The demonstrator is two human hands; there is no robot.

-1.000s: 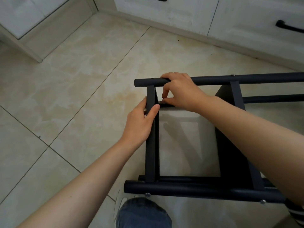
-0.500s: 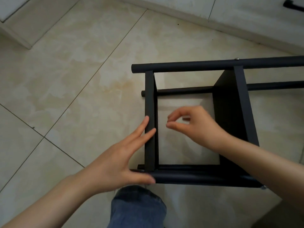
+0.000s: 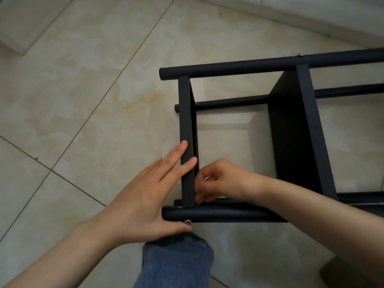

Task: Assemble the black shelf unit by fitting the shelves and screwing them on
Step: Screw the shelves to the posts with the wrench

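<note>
The black shelf unit (image 3: 234, 67) lies on its side on the tiled floor, its round poles running left to right. Two shelves stand between the poles: an end shelf (image 3: 186, 113) at the left and a second shelf (image 3: 291, 129) to the right. My left hand (image 3: 149, 194) lies flat with straight fingers against the end shelf's outer face, thumb under the near pole (image 3: 218, 214) beside a silver screw head (image 3: 188, 221). My right hand (image 3: 220, 181) reaches inside the frame, fingers curled at the end shelf's inner bottom corner; what they pinch is hidden.
Pale cabinet fronts and a plinth (image 3: 311, 19) run along the top. A corner of another white unit (image 3: 18, 38) sits at the upper left. My knee in blue jeans (image 3: 176, 265) is just below the near pole. A dark object (image 3: 353, 275) shows at the bottom right.
My right hand left the far pole and came down inside the frame to the near corner of the end shelf. My left hand slid down the shelf and opened flat, thumb reaching the near pole.
</note>
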